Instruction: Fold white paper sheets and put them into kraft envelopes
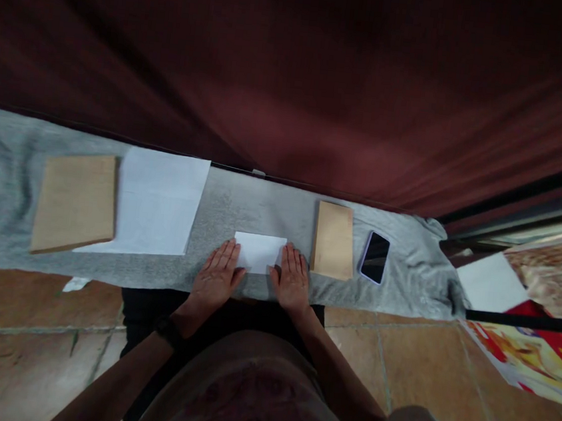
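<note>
Toward the left end of the grey cloth [262,202], a large brown paper stack [77,202] is found, partly set over a large white sheet [161,204], which is spread from near the far edge toward the near edge. At about mid-length, by the near edge, the left hand [216,274] is noted palm down, fingers extended and thumb spread; nothing is grasped. The small white paper [259,253] is laid flat between the hands, its left side touched by the left hand and its right side by the right hand [293,281]. The right hand is likewise flattened, fingers straight, with nothing enclosed. Just beside it, a smaller brown paper stack [334,240] is placed, followed, nearer the right end, by a phone [375,258], its dark screen facing up. Beyond the right end, a red and yellow printed package [537,355] is observed.
</note>
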